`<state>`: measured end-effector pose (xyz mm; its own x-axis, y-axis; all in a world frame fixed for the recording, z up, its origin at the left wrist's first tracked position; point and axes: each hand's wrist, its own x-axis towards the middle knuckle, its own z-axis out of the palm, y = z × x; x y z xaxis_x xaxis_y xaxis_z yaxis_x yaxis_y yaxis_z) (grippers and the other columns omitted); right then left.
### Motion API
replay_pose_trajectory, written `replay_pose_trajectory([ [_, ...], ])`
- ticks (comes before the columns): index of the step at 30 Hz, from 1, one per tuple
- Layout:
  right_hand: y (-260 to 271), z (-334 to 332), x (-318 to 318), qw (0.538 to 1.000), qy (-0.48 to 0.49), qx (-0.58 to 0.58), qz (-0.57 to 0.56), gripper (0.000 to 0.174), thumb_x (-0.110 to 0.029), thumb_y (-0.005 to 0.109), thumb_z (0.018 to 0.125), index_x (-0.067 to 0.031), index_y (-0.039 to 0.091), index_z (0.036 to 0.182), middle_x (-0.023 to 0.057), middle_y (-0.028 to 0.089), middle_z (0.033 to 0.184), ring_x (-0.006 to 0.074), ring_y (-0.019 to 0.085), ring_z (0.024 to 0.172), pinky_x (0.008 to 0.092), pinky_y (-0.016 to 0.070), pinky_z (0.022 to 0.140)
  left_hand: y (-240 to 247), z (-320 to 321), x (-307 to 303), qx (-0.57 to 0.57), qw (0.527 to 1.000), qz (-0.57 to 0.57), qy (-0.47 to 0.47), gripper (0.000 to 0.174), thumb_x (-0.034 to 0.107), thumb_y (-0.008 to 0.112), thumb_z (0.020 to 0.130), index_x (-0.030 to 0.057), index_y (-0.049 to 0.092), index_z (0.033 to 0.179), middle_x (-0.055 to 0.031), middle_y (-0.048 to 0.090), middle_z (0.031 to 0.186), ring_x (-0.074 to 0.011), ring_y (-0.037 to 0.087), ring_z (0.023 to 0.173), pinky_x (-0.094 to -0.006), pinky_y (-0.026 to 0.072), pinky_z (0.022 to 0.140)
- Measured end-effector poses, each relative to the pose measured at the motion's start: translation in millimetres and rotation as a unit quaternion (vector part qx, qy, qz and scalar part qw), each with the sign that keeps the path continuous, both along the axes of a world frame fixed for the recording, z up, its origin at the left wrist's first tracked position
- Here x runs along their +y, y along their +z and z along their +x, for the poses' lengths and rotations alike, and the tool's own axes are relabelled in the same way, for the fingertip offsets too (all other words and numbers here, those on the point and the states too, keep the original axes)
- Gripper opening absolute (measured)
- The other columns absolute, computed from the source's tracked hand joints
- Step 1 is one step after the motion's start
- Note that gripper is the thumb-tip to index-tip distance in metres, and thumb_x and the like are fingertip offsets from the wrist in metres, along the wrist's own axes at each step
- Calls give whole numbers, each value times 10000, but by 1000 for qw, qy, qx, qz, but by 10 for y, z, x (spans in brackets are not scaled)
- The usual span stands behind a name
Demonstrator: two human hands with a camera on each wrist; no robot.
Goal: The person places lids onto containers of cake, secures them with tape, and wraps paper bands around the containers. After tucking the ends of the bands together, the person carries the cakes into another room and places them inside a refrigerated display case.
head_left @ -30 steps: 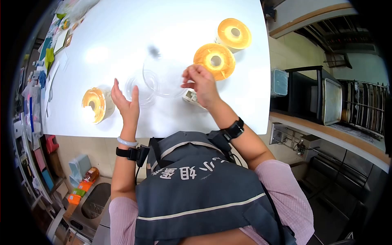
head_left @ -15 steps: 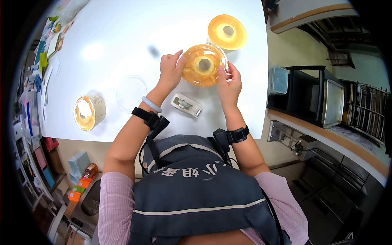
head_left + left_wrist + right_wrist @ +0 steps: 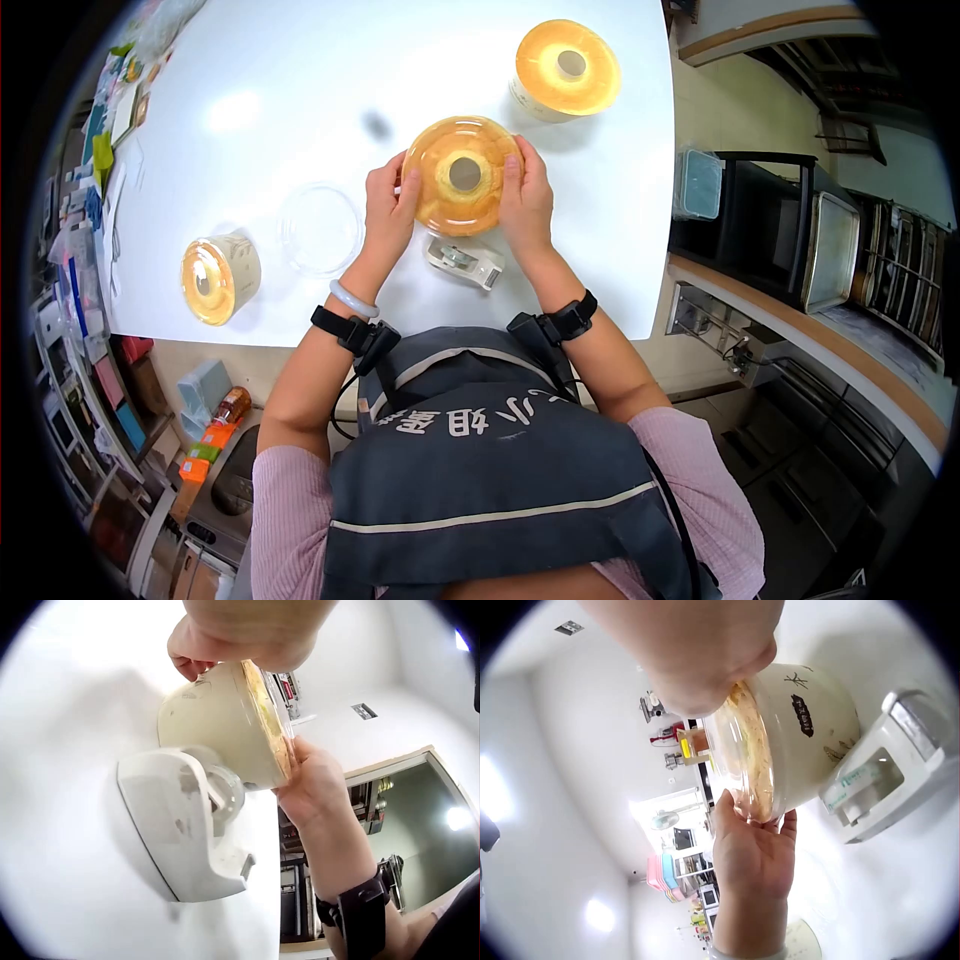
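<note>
A golden ring-shaped cake (image 3: 435,170) in a pale printed paper tub (image 3: 817,727) is held between both hands in front of the body. A glossy clear lid (image 3: 724,754) covers its top. My left hand (image 3: 390,205) grips the tub's left side, thumb up at the rim. On the opposite side my right hand (image 3: 527,200) does the same, its thumb over the lid's edge. A white tape dispenser (image 3: 466,262) stands close by, on the near side of the tub.
A second ring cake (image 3: 550,85) in a tub stands at the back right. Another tub of cake (image 3: 215,285) is at the front left, with a loose clear lid (image 3: 320,228) lying beside it. Bags and papers line the table's left edge.
The hands, first apart with a clear lid between them, have come to either side of the cake tub, which now wears a lid. The tub has since shifted left, nearer the tape dispenser.
</note>
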<state>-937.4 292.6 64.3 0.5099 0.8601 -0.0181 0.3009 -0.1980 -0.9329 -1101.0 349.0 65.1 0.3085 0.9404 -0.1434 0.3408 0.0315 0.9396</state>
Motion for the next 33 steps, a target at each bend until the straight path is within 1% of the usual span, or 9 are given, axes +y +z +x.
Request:
replay_pose_trajectory([
  [2, 0, -63, 48, 1000, 8, -9, 0, 357, -225, 377, 933, 28, 449, 1174, 198, 500, 1145, 322, 491, 1061, 370, 388, 906, 26, -48, 12, 6, 999, -51, -11, 357, 218, 425, 910, -18, 491, 1169, -165, 517, 1042, -252, 482, 981, -350, 376, 883],
  [4, 9, -91, 104, 1000, 16, -20, 1, 353, -226, 373, 935, 26, 454, 1169, 192, 500, 1139, 319, 487, 1062, 369, 386, 908, -46, -22, 19, 97, 989, 110, 22, 348, 214, 424, 904, -17, 494, 1155, -167, 489, 1089, -258, 447, 1002, -354, 356, 899],
  [8, 37, -118, 177, 999, 10, -36, -9, 355, -250, 384, 932, 9, 464, 1161, 184, 506, 1130, 311, 491, 1057, 365, 388, 902, -159, -2, 79, 23, 994, 98, 40, 345, 213, 425, 895, -13, 496, 1146, -175, 467, 1119, -251, 412, 1050, -356, 333, 919],
  [11, 49, -111, 192, 999, 14, -7, -34, 355, -262, 397, 927, -4, 472, 1160, 183, 514, 1136, 312, 502, 1051, 366, 393, 899, -260, -45, 207, -3, 998, 59, 36, 332, 222, 437, 885, -13, 521, 1104, -152, 502, 1074, -234, 457, 1020, -334, 366, 895],
  [13, 56, -97, 204, 998, 16, 19, -49, 355, -268, 404, 924, -12, 476, 1160, 182, 518, 1138, 312, 510, 1046, 367, 396, 896, -73, -20, 398, -22, 997, -72, -18, 311, 203, 408, 901, -29, 524, 1073, -88, 533, 1053, -155, 499, 964, -274, 397, 861],
  [15, 61, -79, 221, 997, 27, 53, -48, 352, -276, 414, 919, -27, 487, 1157, 181, 526, 1141, 313, 524, 1035, 362, 404, 887, -37, 55, 561, -68, 992, -94, -52, 309, 216, 474, 890, -17, 530, 1085, -78, 569, 1030, -143, 525, 955, -261, 415, 845],
  [17, 44, -62, 254, 996, 27, 48, -63, 347, -280, 418, 917, -34, 495, 1150, 178, 530, 1131, 310, 529, 1028, 358, 409, 880, 114, 174, 687, -56, 971, -136, -188, 341, 244, 541, 873, -4, 529, 1107, -64, 584, 1032, -127, 546, 943, -243, 436, 825],
  [28, 21, -70, 288, 998, 21, 15, -54, 304, -259, 430, 913, -51, 529, 1112, 167, 555, 1055, 296, 558, 956, 350, 431, 831, 124, 222, 872, -65, 941, -263, -204, 392, 312, 601, 833, 39, 546, 1109, -55, 598, 992, -122, 564, 911, -242, 463, 800],
  [33, -32, -73, 262, 991, -1, 107, -75, 378, -298, 458, 905, -18, 507, 1154, 164, 550, 1123, 251, 546, 1021, 312, 413, 872, 86, 230, 891, -71, 931, -285, -215, 414, 312, 613, 820, 32, 546, 1118, -72, 600, 993, -138, 563, 910, -251, 461, 806],
])
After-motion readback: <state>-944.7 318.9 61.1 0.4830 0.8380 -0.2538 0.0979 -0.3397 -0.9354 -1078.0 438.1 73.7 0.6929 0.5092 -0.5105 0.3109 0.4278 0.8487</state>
